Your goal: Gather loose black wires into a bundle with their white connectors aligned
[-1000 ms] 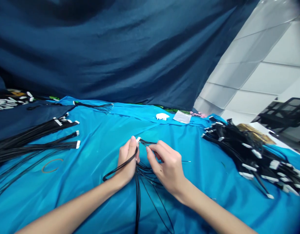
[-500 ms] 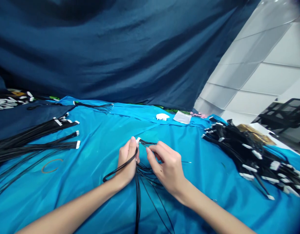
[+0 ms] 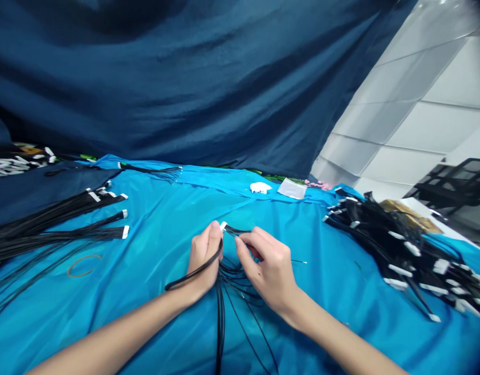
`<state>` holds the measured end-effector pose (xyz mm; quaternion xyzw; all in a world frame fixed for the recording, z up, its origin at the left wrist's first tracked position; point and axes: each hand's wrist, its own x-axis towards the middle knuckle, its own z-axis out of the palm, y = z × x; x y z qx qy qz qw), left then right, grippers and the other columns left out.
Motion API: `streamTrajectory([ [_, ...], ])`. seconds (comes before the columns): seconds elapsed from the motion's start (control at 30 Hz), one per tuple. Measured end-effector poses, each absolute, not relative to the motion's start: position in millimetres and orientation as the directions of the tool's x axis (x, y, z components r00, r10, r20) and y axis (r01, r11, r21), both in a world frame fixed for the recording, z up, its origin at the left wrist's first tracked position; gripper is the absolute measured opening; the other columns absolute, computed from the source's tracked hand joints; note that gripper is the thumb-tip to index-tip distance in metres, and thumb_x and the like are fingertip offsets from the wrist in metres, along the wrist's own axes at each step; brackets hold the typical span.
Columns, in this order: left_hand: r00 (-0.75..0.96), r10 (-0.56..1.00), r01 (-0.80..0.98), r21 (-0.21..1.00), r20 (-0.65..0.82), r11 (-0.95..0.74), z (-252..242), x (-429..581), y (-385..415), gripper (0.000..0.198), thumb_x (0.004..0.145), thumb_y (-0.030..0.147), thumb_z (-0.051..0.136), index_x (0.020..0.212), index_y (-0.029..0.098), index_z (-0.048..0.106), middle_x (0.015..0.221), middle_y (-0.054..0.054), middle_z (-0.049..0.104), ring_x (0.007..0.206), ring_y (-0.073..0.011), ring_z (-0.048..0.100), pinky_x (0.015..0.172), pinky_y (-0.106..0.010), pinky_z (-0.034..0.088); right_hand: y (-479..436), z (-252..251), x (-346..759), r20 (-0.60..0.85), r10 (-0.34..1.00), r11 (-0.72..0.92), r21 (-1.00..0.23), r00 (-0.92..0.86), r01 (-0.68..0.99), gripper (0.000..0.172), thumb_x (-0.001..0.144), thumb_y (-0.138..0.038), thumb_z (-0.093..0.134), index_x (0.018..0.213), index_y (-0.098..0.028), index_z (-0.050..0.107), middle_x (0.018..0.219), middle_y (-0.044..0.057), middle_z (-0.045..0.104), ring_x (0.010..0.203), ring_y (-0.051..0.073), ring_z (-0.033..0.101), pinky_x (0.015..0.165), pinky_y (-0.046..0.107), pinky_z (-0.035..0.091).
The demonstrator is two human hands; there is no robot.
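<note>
My left hand (image 3: 204,258) is closed round a bundle of thin black wires (image 3: 220,323), and a white connector (image 3: 223,226) sticks up past its thumb. Part of the bundle loops back over the wrist; the rest hangs down the cloth. Close on the right, my right hand (image 3: 267,265) pinches with thumb and forefinger at the black wires (image 3: 237,229) that run out of the connector. The fingertips partly hide how many wires they hold. One loose wire end (image 3: 298,261) pokes out beyond the right hand.
A blue cloth (image 3: 158,208) covers the table. Black cables with white connectors lie in a bundle on the left (image 3: 68,219) and a pile on the right (image 3: 384,245). A rubber band (image 3: 84,265) lies at left. Small white parts (image 3: 260,187) and a clear bag (image 3: 292,188) lie at the back.
Both hands keep almost the same place and grip. The wire loop over the left wrist has flattened a little.
</note>
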<state>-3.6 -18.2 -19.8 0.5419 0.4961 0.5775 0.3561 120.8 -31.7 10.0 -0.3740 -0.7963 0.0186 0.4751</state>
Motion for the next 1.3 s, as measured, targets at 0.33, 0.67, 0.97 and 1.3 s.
streamTrajectory([
  [0.33, -0.060, 0.969, 0.147, 0.962, 0.240, -0.229, -11.7, -4.7, -21.8, 0.042, 0.085, 0.049, 0.028, 0.057, 0.019, 0.039, 0.044, 0.004, 0.038, 0.042, -0.0102, 0.037, 0.046, -0.025, 0.029, -33.6, 11.6, 122.4, 0.727, 0.622, 0.723, -0.391, -0.290, 0.570, 0.020, 0.085, -0.016, 0.043, 0.069, -0.015, 0.054, 0.058, -0.002, 0.040, 0.053, 0.009, 0.039, 0.051, 0.022, 0.030],
  [0.67, -0.078, 0.967, 0.087, 0.968, 0.241, -0.234, -14.2, -10.5, -5.4, 0.044, 0.083, 0.050, 0.032, 0.054, 0.019, 0.039, 0.046, 0.003, 0.040, 0.044, -0.0101, 0.040, 0.049, -0.023, 0.032, -28.4, 14.9, 125.8, 0.788, 0.540, 0.751, -0.293, -0.295, 0.591, 0.016, 0.084, -0.020, 0.048, 0.095, -0.018, 0.059, 0.089, 0.007, 0.056, 0.084, 0.018, 0.052, 0.071, 0.031, 0.045],
  [0.97, -0.183, 0.983, -0.310, 0.948, 0.020, -0.076, -4.5, -19.6, 10.8, 0.044, 0.076, 0.057, 0.041, 0.054, 0.018, 0.035, 0.042, 0.007, 0.032, 0.037, -0.0058, 0.028, 0.039, -0.019, 0.025, -36.8, 28.3, 130.0, 0.513, 0.429, 0.903, -0.214, -0.744, 0.373, 0.019, 0.082, -0.009, 0.048, 0.095, -0.017, 0.059, 0.101, 0.006, 0.057, 0.102, 0.018, 0.048, 0.084, 0.031, 0.046],
  [1.3, 0.171, 0.928, -0.562, 0.741, -0.332, 0.368, -0.3, -17.7, 9.6, 0.032, 0.084, 0.029, 0.033, 0.055, 0.018, 0.032, 0.038, 0.008, 0.026, 0.030, -0.0043, 0.023, 0.032, -0.015, 0.019, -24.1, 14.7, 129.5, 0.687, 0.277, 0.933, -0.026, -0.672, 0.358, 0.020, 0.089, -0.011, 0.038, 0.094, -0.011, 0.058, 0.097, 0.011, 0.061, 0.099, 0.021, 0.049, 0.079, 0.035, 0.049],
])
